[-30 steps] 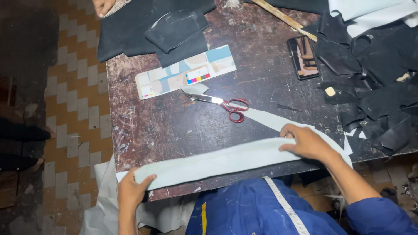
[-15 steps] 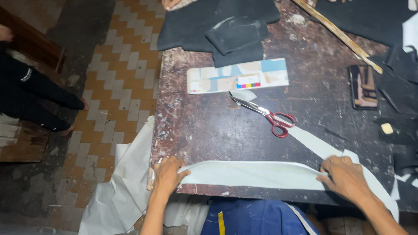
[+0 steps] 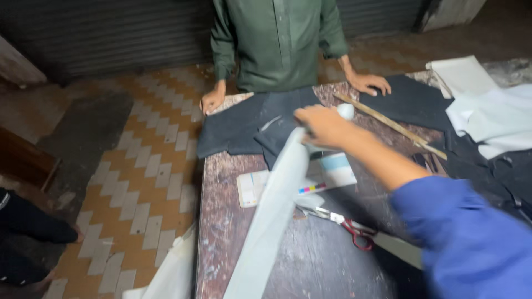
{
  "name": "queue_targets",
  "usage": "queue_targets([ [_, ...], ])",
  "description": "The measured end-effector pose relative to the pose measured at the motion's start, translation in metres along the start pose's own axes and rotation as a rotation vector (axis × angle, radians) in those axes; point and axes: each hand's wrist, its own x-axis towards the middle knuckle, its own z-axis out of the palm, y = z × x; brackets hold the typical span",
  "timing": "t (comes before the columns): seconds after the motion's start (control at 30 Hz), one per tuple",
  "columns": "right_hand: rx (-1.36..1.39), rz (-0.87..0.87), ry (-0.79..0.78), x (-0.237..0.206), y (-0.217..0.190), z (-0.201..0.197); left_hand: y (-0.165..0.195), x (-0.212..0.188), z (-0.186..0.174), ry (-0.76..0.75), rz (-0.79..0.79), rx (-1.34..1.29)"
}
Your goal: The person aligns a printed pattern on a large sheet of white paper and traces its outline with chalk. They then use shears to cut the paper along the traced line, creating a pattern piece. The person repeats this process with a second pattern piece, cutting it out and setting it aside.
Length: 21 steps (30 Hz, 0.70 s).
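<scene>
My right hand, on a blue-sleeved arm reaching in from the lower right, grips one end of a long pale fabric strip and holds it raised above the worn dark table. The strip slopes down from the hand toward the table's near edge. Under it lie red-handled scissors and a flat card with colour patches. My left hand is out of view.
Across the table a person in a green shirt rests both hands on dark fabric. A wooden stick lies diagonally. White cloth is piled at the right. More pale cloth hangs off the table's left side over the tiled floor.
The view has tilted up to show the person opposite. My right hand has lifted the strip's end off the table and carried it forward. My left hand has left the view.
</scene>
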Motion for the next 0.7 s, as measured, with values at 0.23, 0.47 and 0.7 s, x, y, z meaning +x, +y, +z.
queue_targets([
  [0.23, 0.209, 0.029, -0.111, -0.083, -0.057, 0.073, 0.029, 0.0, 0.06, 0.047, 0.006, 0.178],
  [0.47, 0.081, 0.534, 0.087, -0.303, -0.036, 0.126, 0.071, 0.026, 0.102, 0.383, 0.316, 0.287],
  [0.7, -0.027, 0.522, -0.301, -0.324, -0.007, 0.117, 0.211, 0.033, 0.253, 0.65, 0.64, 0.142],
])
